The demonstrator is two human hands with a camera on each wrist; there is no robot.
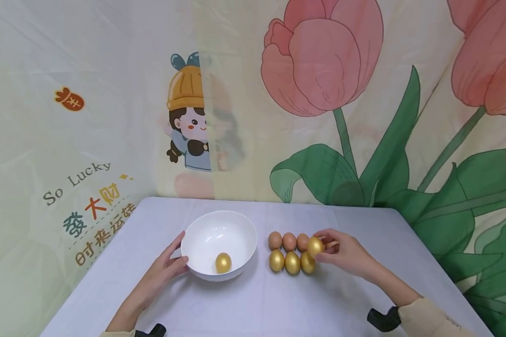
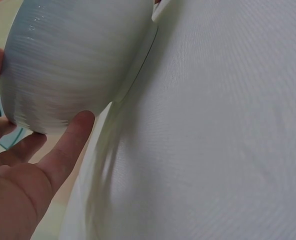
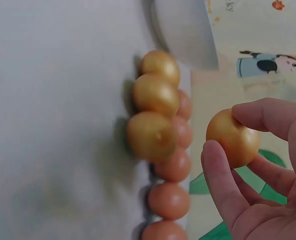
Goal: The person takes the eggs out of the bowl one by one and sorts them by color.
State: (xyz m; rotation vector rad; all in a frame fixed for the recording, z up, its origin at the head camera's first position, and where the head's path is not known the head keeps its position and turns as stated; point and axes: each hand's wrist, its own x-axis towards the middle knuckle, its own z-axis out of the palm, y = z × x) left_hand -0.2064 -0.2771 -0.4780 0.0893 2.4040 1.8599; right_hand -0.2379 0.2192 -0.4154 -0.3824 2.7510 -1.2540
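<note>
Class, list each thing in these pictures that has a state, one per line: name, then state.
White bowl: upright, one gold egg inside.
Held gold egg: lifted, pinched by right hand.
Left hand: touching bowl's side.
Three gold eggs: lying in a row on table.
Brown eggs: row behind them.

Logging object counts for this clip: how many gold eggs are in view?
5. One gold egg lies in the white bowl at; three sit in a row on the table; the right hand holds one. None seem hidden.

A tulip-printed backdrop [image 1: 320,61] and a cartoon-girl curtain [image 1: 187,112] hang behind the white-clothed table [image 1: 362,224].
</note>
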